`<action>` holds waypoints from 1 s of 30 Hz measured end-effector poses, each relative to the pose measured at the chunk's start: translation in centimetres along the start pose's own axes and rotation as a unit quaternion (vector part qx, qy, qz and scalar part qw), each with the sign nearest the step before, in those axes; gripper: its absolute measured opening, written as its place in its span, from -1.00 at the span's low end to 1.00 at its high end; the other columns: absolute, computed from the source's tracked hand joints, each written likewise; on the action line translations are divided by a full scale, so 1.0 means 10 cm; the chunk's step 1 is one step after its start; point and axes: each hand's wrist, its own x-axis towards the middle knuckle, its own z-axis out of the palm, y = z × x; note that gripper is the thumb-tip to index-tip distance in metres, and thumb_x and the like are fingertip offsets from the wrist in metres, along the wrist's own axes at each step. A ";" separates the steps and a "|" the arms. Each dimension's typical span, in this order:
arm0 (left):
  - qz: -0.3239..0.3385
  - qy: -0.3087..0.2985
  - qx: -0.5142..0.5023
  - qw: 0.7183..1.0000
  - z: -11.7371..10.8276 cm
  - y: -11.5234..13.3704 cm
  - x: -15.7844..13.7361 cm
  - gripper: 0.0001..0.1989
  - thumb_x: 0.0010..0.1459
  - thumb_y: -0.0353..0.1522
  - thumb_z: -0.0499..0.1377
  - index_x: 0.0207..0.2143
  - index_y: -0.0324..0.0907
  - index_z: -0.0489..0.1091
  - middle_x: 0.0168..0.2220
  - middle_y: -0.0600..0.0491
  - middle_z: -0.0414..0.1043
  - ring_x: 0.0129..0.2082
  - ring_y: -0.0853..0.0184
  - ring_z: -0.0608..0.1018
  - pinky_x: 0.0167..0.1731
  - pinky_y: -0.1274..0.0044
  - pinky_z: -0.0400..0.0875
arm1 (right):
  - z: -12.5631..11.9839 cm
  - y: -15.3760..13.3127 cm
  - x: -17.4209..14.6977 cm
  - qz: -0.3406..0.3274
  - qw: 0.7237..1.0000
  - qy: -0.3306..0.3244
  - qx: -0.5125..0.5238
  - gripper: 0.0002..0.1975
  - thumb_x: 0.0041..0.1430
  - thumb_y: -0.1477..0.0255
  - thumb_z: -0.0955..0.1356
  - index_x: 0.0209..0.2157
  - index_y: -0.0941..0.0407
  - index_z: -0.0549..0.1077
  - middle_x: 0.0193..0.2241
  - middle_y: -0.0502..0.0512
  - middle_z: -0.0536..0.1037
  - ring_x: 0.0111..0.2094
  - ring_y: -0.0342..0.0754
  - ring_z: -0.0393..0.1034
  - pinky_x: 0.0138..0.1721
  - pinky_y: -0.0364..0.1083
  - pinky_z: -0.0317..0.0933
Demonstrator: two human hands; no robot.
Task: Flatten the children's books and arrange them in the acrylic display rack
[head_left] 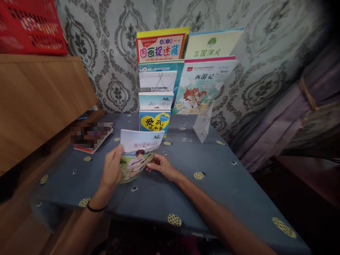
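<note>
A thin book [138, 156] with a drawn figure on its cover is held up over the table, cover towards me. My left hand [113, 166] grips its left edge, thumb on the front. At the lower right edge, my right hand [162, 166] pinches the book with its fingers curled. Just behind it stands a clear tiered display rack [203, 127] with several books in its steps. On the rack's left side the lowest is a blue and yellow book [155, 122]. To the right, a book with a pink top edge [202, 86] leans below a pale yellow-green book [215, 44].
A small stack of books [92, 138] lies at the table's left, its top cover blurred out. Beside the table is a wooden cabinet [45, 99] carrying a red basket [32, 28]. A patterned wall stands behind, and a purple curtain [271, 117] hangs at right.
</note>
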 end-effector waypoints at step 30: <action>0.185 -0.139 0.524 0.820 -0.78 -1.02 0.37 -0.73 0.28 -0.45 0.05 -0.03 -0.16 0.46 0.07 -0.11 0.51 0.08 0.14 0.52 0.17 0.17 0.34 | 0.07 -0.26 -0.17 0.064 0.779 0.097 -0.617 -0.79 0.28 0.34 0.29 -0.38 0.07 0.52 -0.54 0.07 0.57 -0.49 -0.05 0.42 -0.47 -0.12 0.09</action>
